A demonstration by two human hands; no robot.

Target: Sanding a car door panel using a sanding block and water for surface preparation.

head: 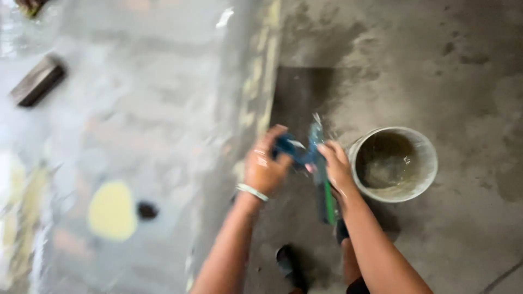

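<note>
Above the grey concrete floor [436, 54], two hands meet around one blue cloth [294, 152]: the left hand [264, 169] is curled closed on one end of it, the right hand [335, 166] pinches the other end with bent fingers. One silver bracelet [251, 191] circles the left wrist. One green-handled tool [325, 190] hangs just below the cloth; motion blur hides which hand carries it. One round grey bucket [430, 163] stands on the floor just beside the right hand. One dark brick [37, 81] lies well apart at far left
</note>
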